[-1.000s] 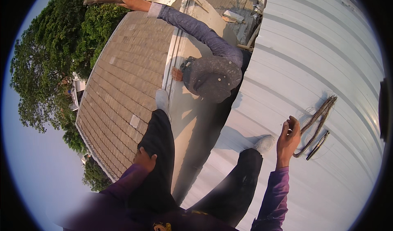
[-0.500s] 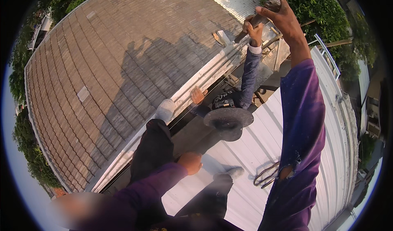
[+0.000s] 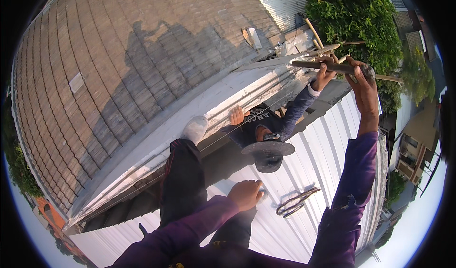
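Observation:
My right hand [image 3: 364, 85], raised at the upper right, is closed around the grey rounded end of a hammer-like tool [image 3: 339, 68] with a dark, thick handle. A co-worker's hand [image 3: 323, 74] grips the same tool near its middle, so both of us hold it. It lies nearly level, its tapered end pointing left. My left hand [image 3: 244, 195] hangs low above my thigh, its fingers curled closed; whatever they hold, if anything, is hidden. Below me the co-worker, in a dark wide-brimmed hat [image 3: 269, 159], rests the other hand [image 3: 238, 115] on the pale roof edge [image 3: 223, 111].
A brown tiled roof [image 3: 76, 116] slopes away at the left. My sock-covered foot [image 3: 195, 129] stands on its pale edge. White ribbed metal sheeting [image 3: 327, 149] spreads to the right, with a bent dark rod [image 3: 297, 202] on it. Sticks [image 3: 313, 33] jut out near a leafy tree [image 3: 354, 21].
The tool has swung from a slant to nearly level, with both hands still on it. My right hand appears lower and farther right. The view has shifted, and the co-worker's head has tilted.

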